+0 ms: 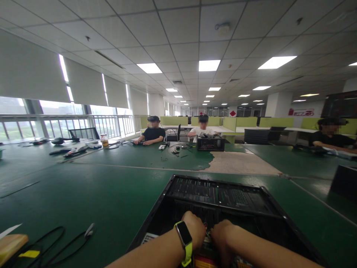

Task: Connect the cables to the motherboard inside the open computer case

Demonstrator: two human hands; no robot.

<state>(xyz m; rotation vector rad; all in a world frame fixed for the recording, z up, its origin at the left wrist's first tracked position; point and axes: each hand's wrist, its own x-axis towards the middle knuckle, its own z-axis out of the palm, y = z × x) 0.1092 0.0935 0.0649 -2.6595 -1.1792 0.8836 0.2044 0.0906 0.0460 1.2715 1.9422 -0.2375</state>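
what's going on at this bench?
A person has both hands down in an open black computer case on the green tabletop. The left hand and right hand are close together near some thin wires; the fingertips are hidden, so I can't tell what they grip. Loose black cables lie left of the case. Across the table, a co-worker in a white top sits behind another black case.
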